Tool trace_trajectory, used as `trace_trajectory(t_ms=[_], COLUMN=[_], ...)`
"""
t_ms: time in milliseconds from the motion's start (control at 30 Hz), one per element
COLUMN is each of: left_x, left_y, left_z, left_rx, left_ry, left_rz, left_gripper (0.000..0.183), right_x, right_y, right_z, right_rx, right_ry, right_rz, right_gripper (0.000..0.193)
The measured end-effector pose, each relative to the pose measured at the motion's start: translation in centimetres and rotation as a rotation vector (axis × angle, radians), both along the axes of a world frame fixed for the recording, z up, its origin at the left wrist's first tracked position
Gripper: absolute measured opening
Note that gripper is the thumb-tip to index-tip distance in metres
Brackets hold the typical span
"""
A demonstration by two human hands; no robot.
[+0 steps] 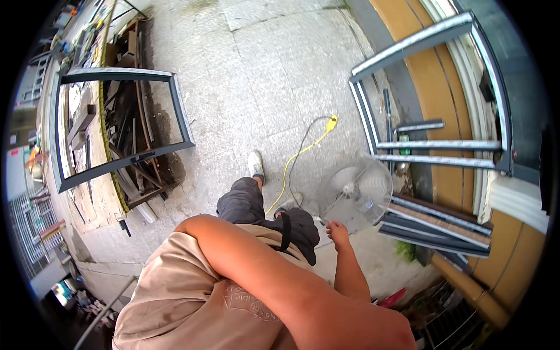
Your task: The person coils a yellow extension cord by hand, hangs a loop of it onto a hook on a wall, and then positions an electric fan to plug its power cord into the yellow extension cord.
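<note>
My right hand (336, 232) is held out at my right side, low and close to the floor fan (349, 188). Its fingers are curled in, and whatever they may hold is too small to make out. The fan has a round wire guard and stands just ahead of that hand. My left arm bends across my chest towards the lower right; the left hand itself is out of the picture. A yellow extension cord (290, 161) runs along the ground past my feet to a yellow connector (332, 123), where a dark cord (299, 153) joins it.
To the left, a dark grey window frame (125, 74) rests on a cluttered workbench (93, 201) with scrap below. Another frame (417, 48) leans at the right wall. Several long profiles (440, 224) lie beyond the fan. Grey paving (262, 76) stretches ahead.
</note>
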State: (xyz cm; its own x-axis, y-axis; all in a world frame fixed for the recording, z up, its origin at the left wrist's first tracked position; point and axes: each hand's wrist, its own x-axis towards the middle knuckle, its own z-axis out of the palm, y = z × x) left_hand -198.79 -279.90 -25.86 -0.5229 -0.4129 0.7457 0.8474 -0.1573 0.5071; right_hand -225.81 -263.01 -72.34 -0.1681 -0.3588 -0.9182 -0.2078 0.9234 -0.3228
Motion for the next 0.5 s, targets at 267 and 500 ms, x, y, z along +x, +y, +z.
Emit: trace_trajectory(t_ms=[267, 500], left_x=[21.3, 36.5], left_y=[-3.7, 0.4], left_z=[6.5, 8.8], left_rx=[-0.516, -0.564], left_ry=[-0.565, -0.493], left_rz=[0.162, 0.42], left_gripper=[0.055, 0.023], right_x=[4.9, 14.4], right_y=[-16.9, -26.8], right_z=[1.2, 1.2], right_rx=[-0.137, -0.107], right_ry=[0.012, -0.011], right_rz=[0.023, 0.412], right_gripper=[0.02, 0.023])
